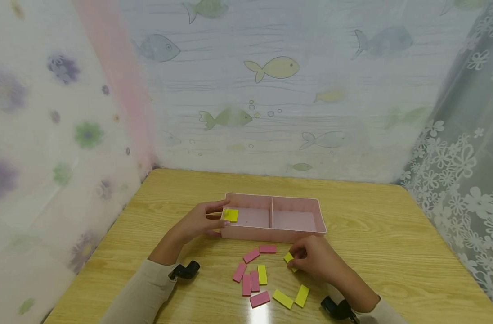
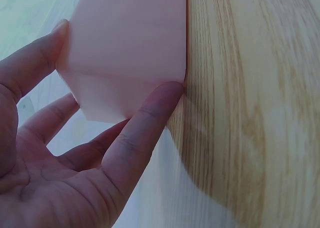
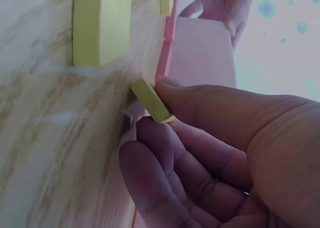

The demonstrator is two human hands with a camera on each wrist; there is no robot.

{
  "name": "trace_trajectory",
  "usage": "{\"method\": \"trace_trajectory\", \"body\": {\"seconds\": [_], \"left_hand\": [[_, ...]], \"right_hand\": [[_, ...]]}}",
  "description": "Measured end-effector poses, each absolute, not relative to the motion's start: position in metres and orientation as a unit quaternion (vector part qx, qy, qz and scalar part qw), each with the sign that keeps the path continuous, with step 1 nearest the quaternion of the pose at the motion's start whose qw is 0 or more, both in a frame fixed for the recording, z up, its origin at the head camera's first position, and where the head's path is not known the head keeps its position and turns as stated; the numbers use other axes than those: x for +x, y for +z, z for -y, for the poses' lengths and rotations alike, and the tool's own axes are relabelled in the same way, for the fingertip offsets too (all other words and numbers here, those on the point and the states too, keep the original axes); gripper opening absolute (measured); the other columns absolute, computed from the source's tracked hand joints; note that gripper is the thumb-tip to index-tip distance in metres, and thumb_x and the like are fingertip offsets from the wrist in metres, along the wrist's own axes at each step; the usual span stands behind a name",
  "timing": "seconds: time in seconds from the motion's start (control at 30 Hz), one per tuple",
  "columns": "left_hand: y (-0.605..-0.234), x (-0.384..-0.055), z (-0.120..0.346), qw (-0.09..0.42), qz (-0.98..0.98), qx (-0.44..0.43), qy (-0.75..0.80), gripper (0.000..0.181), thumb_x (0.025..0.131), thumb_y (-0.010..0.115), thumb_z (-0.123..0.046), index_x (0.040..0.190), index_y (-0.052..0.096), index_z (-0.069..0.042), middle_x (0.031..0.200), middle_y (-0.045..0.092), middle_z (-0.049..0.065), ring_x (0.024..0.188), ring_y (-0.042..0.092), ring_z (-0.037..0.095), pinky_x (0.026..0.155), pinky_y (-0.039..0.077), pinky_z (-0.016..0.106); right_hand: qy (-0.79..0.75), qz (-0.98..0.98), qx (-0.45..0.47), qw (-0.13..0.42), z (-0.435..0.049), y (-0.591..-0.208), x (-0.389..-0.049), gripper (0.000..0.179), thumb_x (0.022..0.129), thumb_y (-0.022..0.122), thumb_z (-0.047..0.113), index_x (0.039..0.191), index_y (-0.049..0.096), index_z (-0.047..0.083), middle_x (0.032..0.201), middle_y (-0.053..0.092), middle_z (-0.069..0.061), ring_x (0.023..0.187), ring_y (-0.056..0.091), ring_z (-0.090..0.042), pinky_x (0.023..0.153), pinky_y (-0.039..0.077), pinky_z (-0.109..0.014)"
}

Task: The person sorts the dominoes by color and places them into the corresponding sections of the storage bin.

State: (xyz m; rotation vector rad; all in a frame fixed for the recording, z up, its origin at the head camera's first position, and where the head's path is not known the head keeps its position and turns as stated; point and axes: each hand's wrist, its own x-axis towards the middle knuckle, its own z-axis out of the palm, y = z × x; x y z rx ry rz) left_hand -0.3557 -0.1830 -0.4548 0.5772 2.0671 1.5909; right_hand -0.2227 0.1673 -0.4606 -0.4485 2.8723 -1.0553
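A pink two-compartment box [image 1: 271, 235] stands on the table, and my left hand [image 1: 199, 220] holds its left end. In the left wrist view the fingers [image 2: 142, 123] of that hand spread around the box's end wall [image 2: 125, 53]. One yellow block [image 1: 230, 215] lies in the left compartment, at its left side. My right hand [image 1: 315, 256] pinches another small yellow block [image 3: 151, 102] between thumb and fingers, just in front of the box. It is tilted, and the hand hides part of it in the head view.
Several pink blocks [image 1: 246, 285] lie loosely grouped on the table [image 1: 181, 184] in front of the box. Among and beside them lie three yellow blocks [image 1: 283, 299]. Curtains with fish and flowers [image 1: 271, 67] hang behind and beside the table.
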Motion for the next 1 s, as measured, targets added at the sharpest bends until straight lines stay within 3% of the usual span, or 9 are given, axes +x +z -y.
{"method": "trace_trajectory", "body": {"seconds": [0.3,1.0], "left_hand": [[-0.455,-0.355,0.182,0.237,-0.754,0.205,0.578,0.077,0.094,0.079,-0.023,0.161,0.041,-0.019,0.163,0.038,0.022,0.146,0.043,0.045,0.088,0.063,0.049],[-0.454,-0.355,0.182,0.229,-0.759,0.195,0.578,0.076,0.092,0.081,-0.024,0.159,0.044,-0.024,0.163,0.040,0.017,0.145,0.045,0.041,0.086,0.064,0.047]], "right_hand": [[-0.335,-0.934,-0.124,0.016,-0.168,-0.459,-0.222,0.015,0.084,0.086,0.015,0.097,0.081,0.009,0.088,0.074,0.005,0.076,0.065,-0.002,0.064,0.055,-0.020],[-0.326,-0.936,-0.133,0.002,-0.164,-0.425,-0.229,0.012,0.088,0.082,0.016,0.100,0.082,0.014,0.081,0.073,0.010,0.074,0.066,-0.003,0.064,0.055,-0.021]]}}
